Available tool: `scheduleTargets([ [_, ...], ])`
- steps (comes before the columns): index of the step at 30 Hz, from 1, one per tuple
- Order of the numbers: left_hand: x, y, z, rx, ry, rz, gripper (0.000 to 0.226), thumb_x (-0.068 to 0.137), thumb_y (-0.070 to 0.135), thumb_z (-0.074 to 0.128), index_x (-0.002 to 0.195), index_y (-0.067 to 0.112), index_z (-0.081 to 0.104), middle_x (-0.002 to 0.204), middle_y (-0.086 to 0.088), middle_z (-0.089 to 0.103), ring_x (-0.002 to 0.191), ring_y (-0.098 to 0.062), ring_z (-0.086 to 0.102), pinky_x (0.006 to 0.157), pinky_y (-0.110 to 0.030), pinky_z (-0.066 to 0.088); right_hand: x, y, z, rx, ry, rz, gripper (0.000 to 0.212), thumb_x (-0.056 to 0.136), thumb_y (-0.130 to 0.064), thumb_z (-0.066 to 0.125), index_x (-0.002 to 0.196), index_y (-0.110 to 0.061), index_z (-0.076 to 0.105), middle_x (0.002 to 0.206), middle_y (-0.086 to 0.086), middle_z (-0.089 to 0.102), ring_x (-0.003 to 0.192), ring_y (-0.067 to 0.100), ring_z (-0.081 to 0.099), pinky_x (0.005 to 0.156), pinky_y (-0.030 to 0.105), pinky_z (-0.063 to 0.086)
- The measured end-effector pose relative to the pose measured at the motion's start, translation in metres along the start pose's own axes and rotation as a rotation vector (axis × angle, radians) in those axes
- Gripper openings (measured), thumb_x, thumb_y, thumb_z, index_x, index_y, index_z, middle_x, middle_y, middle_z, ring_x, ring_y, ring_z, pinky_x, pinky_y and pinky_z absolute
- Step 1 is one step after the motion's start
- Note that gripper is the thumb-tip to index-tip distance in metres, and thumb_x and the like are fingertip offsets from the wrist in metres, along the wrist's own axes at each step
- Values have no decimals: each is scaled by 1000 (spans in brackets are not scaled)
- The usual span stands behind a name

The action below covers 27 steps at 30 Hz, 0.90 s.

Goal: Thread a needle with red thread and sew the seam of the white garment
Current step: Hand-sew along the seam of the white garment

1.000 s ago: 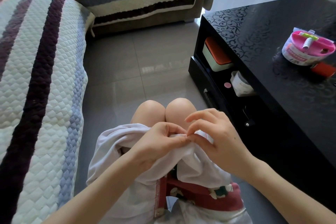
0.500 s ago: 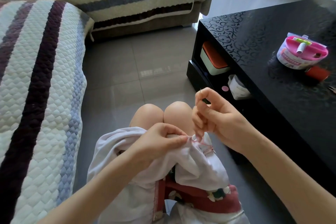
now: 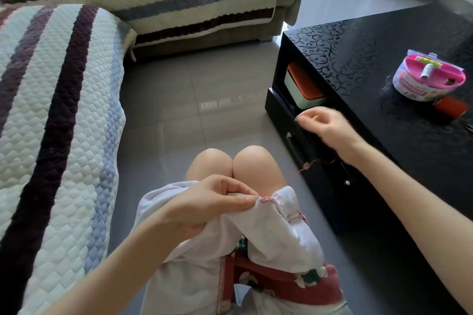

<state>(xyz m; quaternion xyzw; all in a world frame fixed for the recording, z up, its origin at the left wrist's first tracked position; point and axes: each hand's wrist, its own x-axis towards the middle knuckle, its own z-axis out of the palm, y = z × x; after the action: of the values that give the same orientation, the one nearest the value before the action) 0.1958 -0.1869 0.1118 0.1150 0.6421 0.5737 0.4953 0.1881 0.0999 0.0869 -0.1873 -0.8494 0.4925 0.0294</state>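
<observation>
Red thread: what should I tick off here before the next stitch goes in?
1. Left hand pinches garment at the seam: ok.
2. Right hand pinches the needle: cannot tell, blurred.
3. Thread drawn out from seam toward right hand: ok.
4. Thread free of snags: not ok, a small tangle seems to sit midway.
5. Spool lies apart from the thread, on the table: ok.
</observation>
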Motion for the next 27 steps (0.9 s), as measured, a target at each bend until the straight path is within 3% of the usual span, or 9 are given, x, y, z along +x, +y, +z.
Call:
scheduleTargets([
  [2,0,2,0,15,3,-10,6,82,18,74,84,12,75,83,1,73,84,-4,65,76,-14,47,-43,-31,21,61,-395,-105,16,90,-21,65,98,-9,72,83,-2,69,72,-6,60,64,8,42],
  [4,0,3,0,36,-3,-16,8,82,20,74,86,13,75,85,0,73,86,-4,64,78,-13,47,-70,-44,33,52,-616,-148,23,85,-32,66,95,-13,75,88,4,72,83,3,64,74,14,47],
  [7,0,3,1,72,3,-8,8,88,13,66,89,11,74,84,3,73,87,-1,63,76,-10,45,-81,-49,35,56,-702,-150,24,87,-31,64,94,-10,75,90,7,74,87,18,67,83,30,51],
  [12,-2,4,0,91,-3,10,8,80,22,73,84,16,76,82,3,71,85,0,62,76,-10,45,-82,-52,35,30,-747,-167,14,85,-26,68,79,-15,74,78,15,69,73,16,56,70,32,41],
  [14,-2,4,0,92,-6,8,7,82,20,73,85,15,75,83,1,71,86,-2,62,77,-11,45,-79,-53,36,31,-757,-154,13,89,-15,66,77,-11,71,71,6,67,71,10,56,69,25,43],
  [17,-3,3,-1,65,-13,5,10,76,25,73,81,17,76,83,0,71,84,-4,63,79,-14,47,-62,-44,38,-50,-547,-182,20,90,-8,63,72,-14,64,63,-6,56,60,3,47,60,18,39],
  [20,-4,3,-1,52,-15,9,6,78,22,76,80,16,76,82,-2,71,83,-6,64,78,-16,49,-28,-12,40,-339,-197,-197,14,91,-16,61,78,-19,62,67,-12,56,67,10,53,66,31,43],
  [23,-6,3,-1,48,-17,2,6,83,14,69,85,10,74,83,-2,71,83,-6,64,77,-14,48,-6,20,37,-565,-6,-54,14,95,-23,54,92,-15,65,81,-4,62,84,21,58,70,31,37],
  [27,-6,2,-2,48,-22,-10,6,86,13,69,87,9,74,85,-3,72,85,-6,65,77,-14,48,0,46,38,-733,91,41,21,97,-25,49,102,-11,64,98,9,69,96,31,62,75,34,40],
])
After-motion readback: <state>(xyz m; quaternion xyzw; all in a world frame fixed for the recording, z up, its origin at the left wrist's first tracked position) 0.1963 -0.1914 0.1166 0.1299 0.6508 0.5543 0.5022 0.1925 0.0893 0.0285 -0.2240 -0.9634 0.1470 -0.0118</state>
